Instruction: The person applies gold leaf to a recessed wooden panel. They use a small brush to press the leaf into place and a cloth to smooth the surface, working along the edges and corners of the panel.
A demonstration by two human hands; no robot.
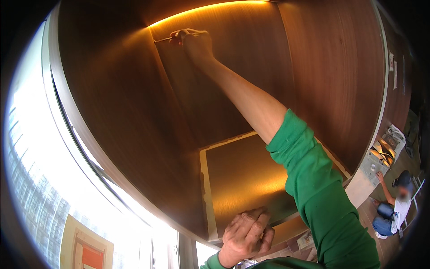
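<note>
One right hand [197, 43] gripping thin tool [164, 40] jutting left, left hand [245, 234] curled, contents unclear

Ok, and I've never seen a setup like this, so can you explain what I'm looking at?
There's no robot: these are a person's bare hands, seen by a wide fisheye camera worn on the head, which bends straight edges. The right hand, beyond a pushed-up green sleeve, holds a thin tool up at a seam of the dark wood panelling, near a glowing light strip. The left hand is curled by a shiny gold-coloured panel with pale edging; whether it grips anything, I can't tell. Another person shows at far right.
</note>
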